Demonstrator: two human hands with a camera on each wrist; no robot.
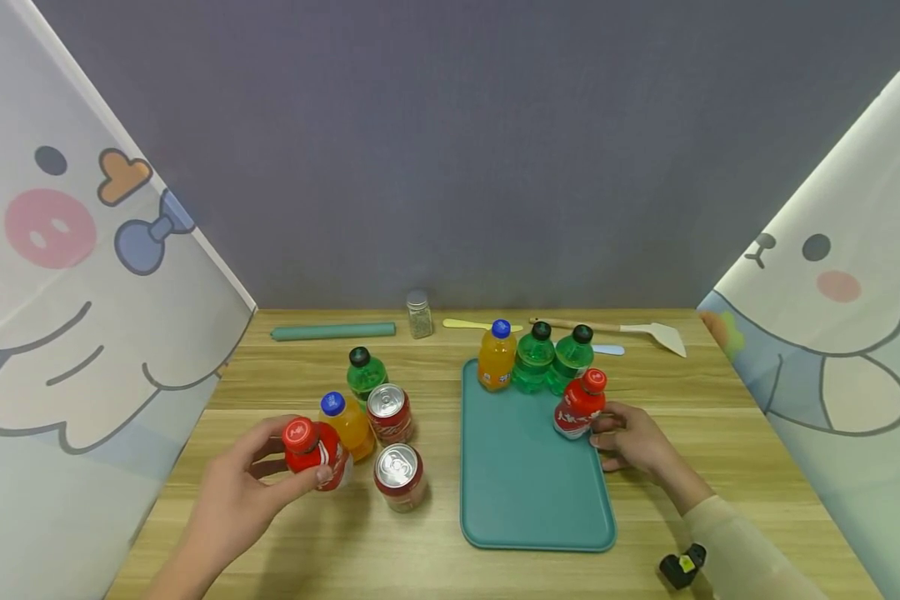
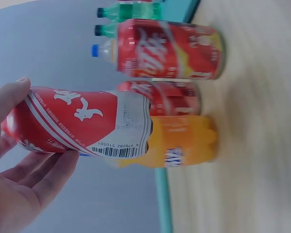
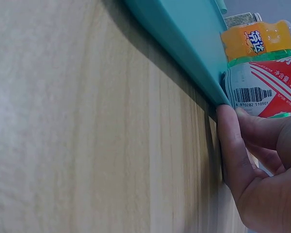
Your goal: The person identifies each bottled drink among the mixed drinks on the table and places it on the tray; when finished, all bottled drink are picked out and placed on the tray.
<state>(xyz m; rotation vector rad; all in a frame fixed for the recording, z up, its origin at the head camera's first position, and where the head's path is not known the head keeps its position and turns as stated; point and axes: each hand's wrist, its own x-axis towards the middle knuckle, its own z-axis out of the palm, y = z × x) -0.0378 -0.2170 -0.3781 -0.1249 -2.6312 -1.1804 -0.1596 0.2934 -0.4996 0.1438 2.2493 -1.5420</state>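
Observation:
My left hand (image 1: 243, 479) grips a red-capped bottle (image 2: 82, 121) with a red label, held tilted above the table. Near it stand an orange soda bottle (image 1: 351, 429), a green bottle (image 1: 365, 379) and two red cans, one can (image 1: 392, 417) behind the other can (image 1: 400, 479). My right hand (image 1: 632, 437) pinches the right rim of a teal tray (image 1: 532, 500); its thumb is close to another red bottle (image 1: 576, 408) standing on the tray. Along the tray's back stand an orange bottle (image 1: 497, 360) and two green bottles, a left one (image 1: 532, 362) and a right one (image 1: 570, 362).
Along the back wall lie a teal stick (image 1: 333, 332), a spice jar (image 1: 419, 315), a yellow utensil (image 1: 468, 324), a blue-tipped utensil (image 1: 609, 350) and a spatula (image 1: 663, 336). A small black device (image 1: 678, 568) shows beside the right sleeve (image 1: 742, 546).

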